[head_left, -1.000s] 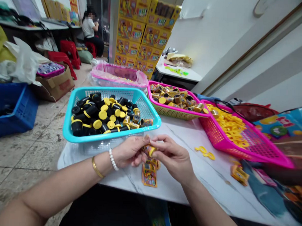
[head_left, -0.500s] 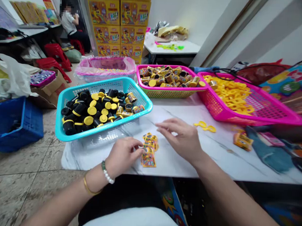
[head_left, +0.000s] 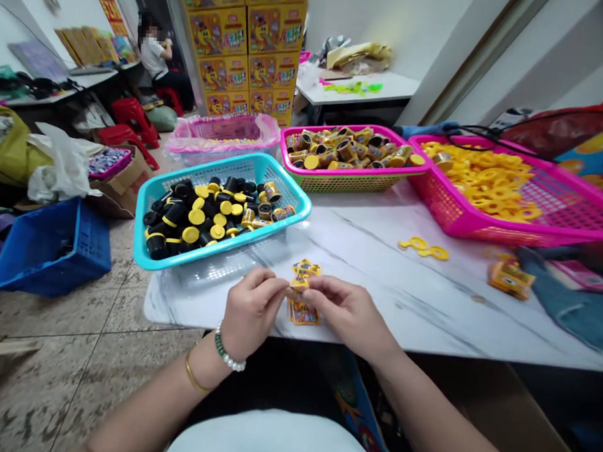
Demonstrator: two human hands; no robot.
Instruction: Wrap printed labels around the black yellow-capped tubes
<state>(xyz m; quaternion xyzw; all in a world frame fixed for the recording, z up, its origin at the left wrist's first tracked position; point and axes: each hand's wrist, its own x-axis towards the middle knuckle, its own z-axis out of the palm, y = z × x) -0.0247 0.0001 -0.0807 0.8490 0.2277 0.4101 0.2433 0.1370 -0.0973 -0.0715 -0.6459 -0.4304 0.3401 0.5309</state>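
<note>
My left hand [head_left: 252, 314] and my right hand [head_left: 353, 316] meet over the front of the white table. Both pinch a small yellow printed label [head_left: 299, 284] between thumb and fingers, one at each side; whether it is a sticker or a card I cannot tell. Below it lies a printed yellow-and-pink label stack [head_left: 304, 313], and just behind are more yellow labels [head_left: 307, 267], partly covered by the fingers. A turquoise basket [head_left: 145, 252] to the left holds black cups with yellow lids [head_left: 196, 217] and several label-wrapped cups [head_left: 269, 192].
Behind are a pink basket [head_left: 304, 171] of wrapped cups and another pink basket [head_left: 446, 219] of yellow plastic rings [head_left: 498, 174]. Loose yellow ring pieces [head_left: 424, 249] and a yellow bundle [head_left: 512, 278] lie on the table [head_left: 360, 255] to the right. A person [head_left: 156, 54] sits far back left.
My right hand has come down and left to the labels, meeting my left hand. A label is now raised between both hands. The camera view has shifted slightly left.
</note>
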